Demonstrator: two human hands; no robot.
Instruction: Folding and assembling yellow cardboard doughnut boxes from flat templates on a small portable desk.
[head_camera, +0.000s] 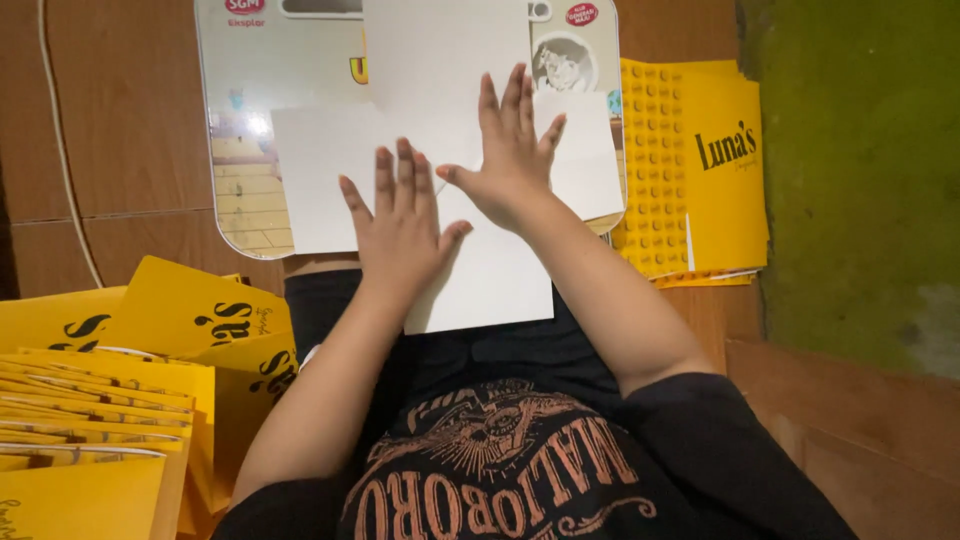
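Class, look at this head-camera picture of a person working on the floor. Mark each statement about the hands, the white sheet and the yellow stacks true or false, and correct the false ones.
1. Both hands lie flat, fingers spread, on a white cross-shaped sheet. True: the left hand and the right hand both press on it.
2. The white sheet rests on a green mat. False: it rests on a glossy printed board on the person's lap.
3. A stack of flat yellow pieces lies to the right of the board. True.
4. The left hand is holding scissors. False: it holds nothing.
5. The yellow folded pieces at lower left are red. False: they are yellow with black lettering.
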